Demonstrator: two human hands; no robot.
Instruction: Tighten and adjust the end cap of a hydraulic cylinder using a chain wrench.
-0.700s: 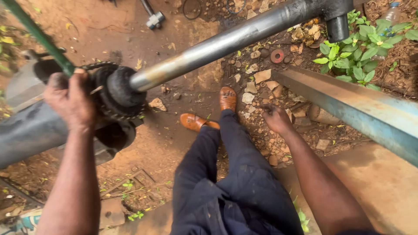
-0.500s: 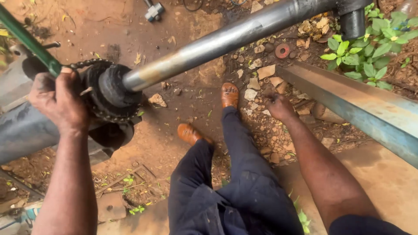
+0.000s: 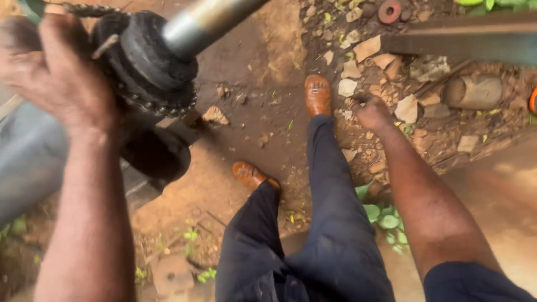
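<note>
Left hand (image 3: 61, 84) clamped round greasy black sprocket hub (image 3: 148, 61) at 10 o'clock, right hand (image 3: 372, 112) loosely curled over rubble at 1 o'clock, nothing gripped

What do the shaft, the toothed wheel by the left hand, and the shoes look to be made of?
The shaft looks like bare metal: a smooth grey tube with a bright sheen. The toothed wheel by the left hand seems to be metal under black grease, its teeth catching light. The shoes look like tan leather, though plastic is possible.
</note>
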